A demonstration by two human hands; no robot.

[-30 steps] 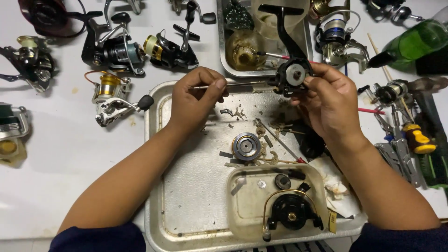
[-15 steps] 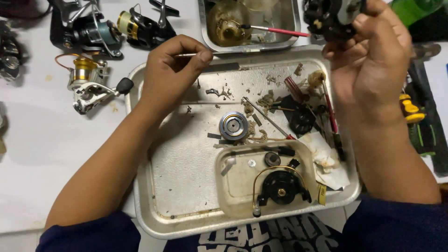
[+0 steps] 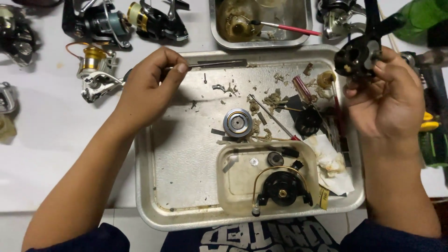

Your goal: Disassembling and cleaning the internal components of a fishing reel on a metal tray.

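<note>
Black reel body (image 3: 357,58) is sitting gripped in right hand (image 3: 389,100) at 2 o'clock; left hand (image 3: 149,86) is pinching thin tool (image 3: 210,64) over metal tray (image 3: 154,186).

Both forearms outstretched, left hand (image 3: 151,84) pinched at fingertips, right hand (image 3: 389,100) raised, fingers curled.

I read the large tray (image 3: 158,186) as dull, scratched sheet metal, smeared with grease and littered with debris. The reel body (image 3: 357,58) in my right hand (image 3: 389,100) looks like matt black plastic or painted metal. The thin rod (image 3: 210,64) pinched in my left hand (image 3: 149,86) is bare, shiny metal. The round spool part (image 3: 237,122) shows machined, glossy metal. The rag (image 3: 329,161) is soft, stained paper or cloth. The surface (image 3: 46,140) appears white and matt.
</note>
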